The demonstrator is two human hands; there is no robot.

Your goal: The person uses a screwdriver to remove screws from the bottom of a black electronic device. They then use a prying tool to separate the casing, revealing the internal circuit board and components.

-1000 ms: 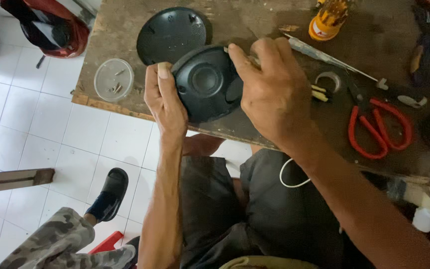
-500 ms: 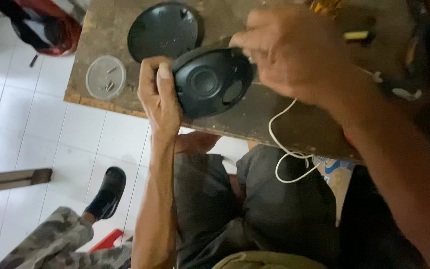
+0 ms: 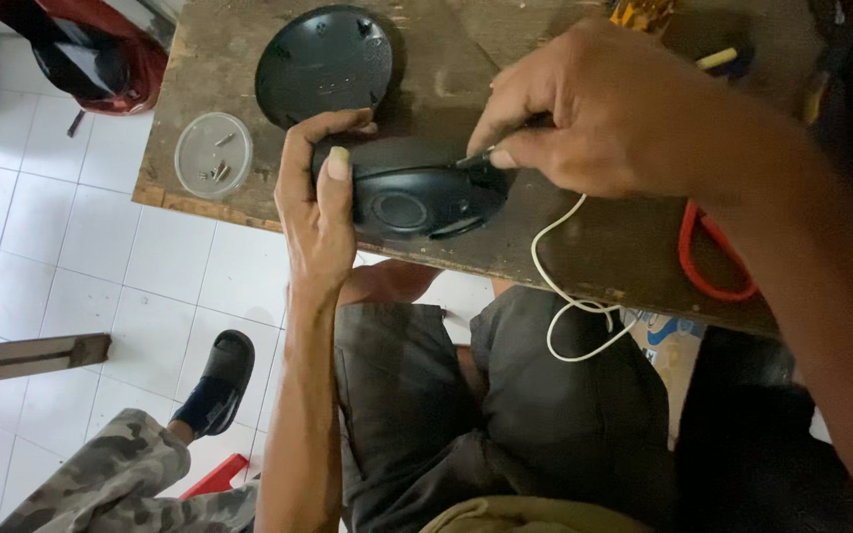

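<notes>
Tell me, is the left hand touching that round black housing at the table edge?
Touching. The head view shows the left hand wrapped around the round black housing, thumb pressed flat on its top and fingers curled behind its left rim.

black round housing (image 3: pixel 417 197) | white wire (image 3: pixel 565 286) | red-handled scissors (image 3: pixel 708 266) | camouflage trousers (image 3: pixel 120 474)

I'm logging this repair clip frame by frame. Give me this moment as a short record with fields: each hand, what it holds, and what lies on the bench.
left hand: grips the left edge of the round black plastic housing, thumb on top
right hand: pinches a thin dark tool against the housing's upper rim
white wire: hangs off the bench edge over the lap
wooden bench: carries a round black cover, a clear lid with screws, red-handled scissors
</notes>
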